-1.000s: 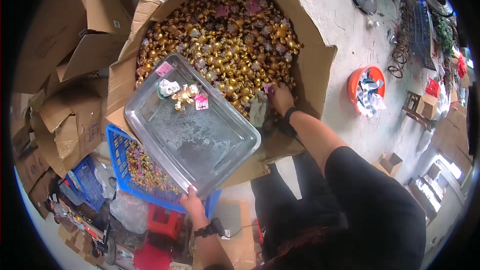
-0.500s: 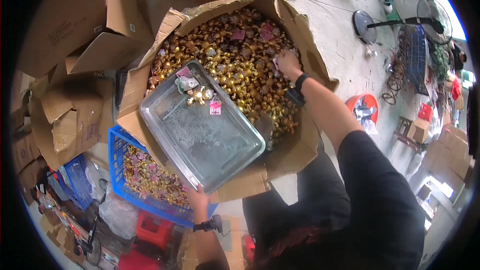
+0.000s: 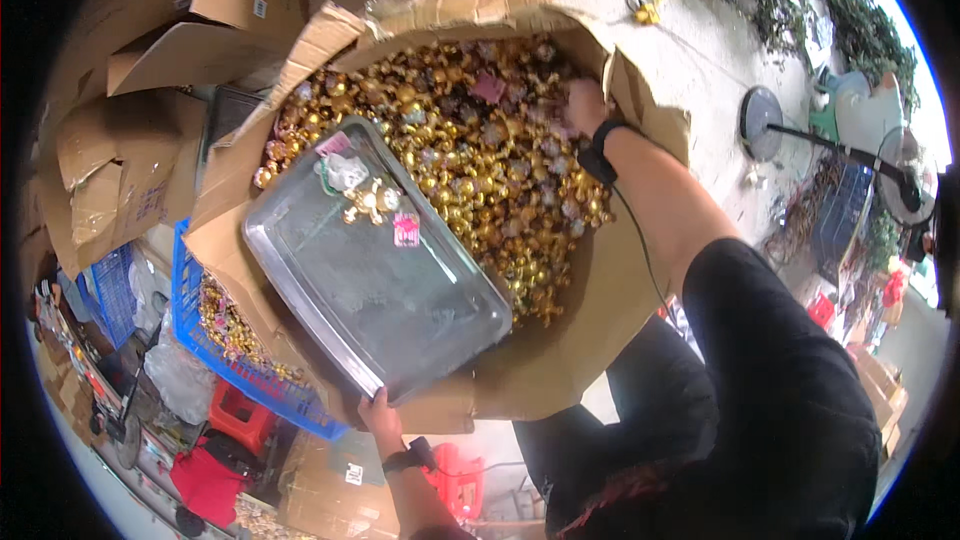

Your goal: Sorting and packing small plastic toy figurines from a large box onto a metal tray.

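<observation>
gold trinkets (image 3: 470,140), silver tray (image 3: 370,280), blue crate (image 3: 250,380)

Glossy gold foil is seen on the trinkets (image 3: 470,170); the tray (image 3: 375,285) is dull, scuffed metal; the carton (image 3: 560,360), at 12 o'clock of the plastic crate (image 3: 190,325), is matt cardboard.

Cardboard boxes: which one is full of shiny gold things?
The big open cardboard box that the right hand reaches into; the boxes to its left show no gold pieces.

Even, bright daylight fills the scene, strongest on the pale concrete floor (image 3: 690,50) toward 1 o'clock. The metal tray (image 3: 375,285) shows soft glare; the golden trinkets (image 3: 480,170) glint. Fisheye bending grows toward the black rim, with slight blur at 7 o'clock.
</observation>
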The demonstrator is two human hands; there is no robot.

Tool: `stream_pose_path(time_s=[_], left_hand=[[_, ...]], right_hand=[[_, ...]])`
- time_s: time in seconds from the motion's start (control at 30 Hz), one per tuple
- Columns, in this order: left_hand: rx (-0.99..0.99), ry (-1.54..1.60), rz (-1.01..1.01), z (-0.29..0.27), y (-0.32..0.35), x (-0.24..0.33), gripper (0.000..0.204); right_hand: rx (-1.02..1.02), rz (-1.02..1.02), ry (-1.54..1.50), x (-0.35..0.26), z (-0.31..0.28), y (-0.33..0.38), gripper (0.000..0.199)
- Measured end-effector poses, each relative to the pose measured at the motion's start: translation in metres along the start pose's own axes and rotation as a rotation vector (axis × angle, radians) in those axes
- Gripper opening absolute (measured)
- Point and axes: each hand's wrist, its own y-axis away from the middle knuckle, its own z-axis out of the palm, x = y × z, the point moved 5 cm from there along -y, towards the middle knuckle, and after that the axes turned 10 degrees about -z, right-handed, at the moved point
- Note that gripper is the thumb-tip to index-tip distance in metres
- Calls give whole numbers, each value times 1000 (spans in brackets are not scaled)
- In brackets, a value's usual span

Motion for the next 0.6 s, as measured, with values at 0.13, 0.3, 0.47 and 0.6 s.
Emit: stream_pose_path(time_s=[0.13,0.3,0.47,0.6], left_hand=[[-27,-883,450,-24,13,0,31],[23,-282,116,-90,37,2,25],[-121,-528,222,70,-10,38,27],[-96,-692,176,58,-10,45,32]], right_hand=[[-209,18,-111,-27,-48,-7,17],[-436,-15,-78,-53,32,12,17],[251,-90,62,175,4,-27,16],[-422,35,-154,8,13,14,30]])
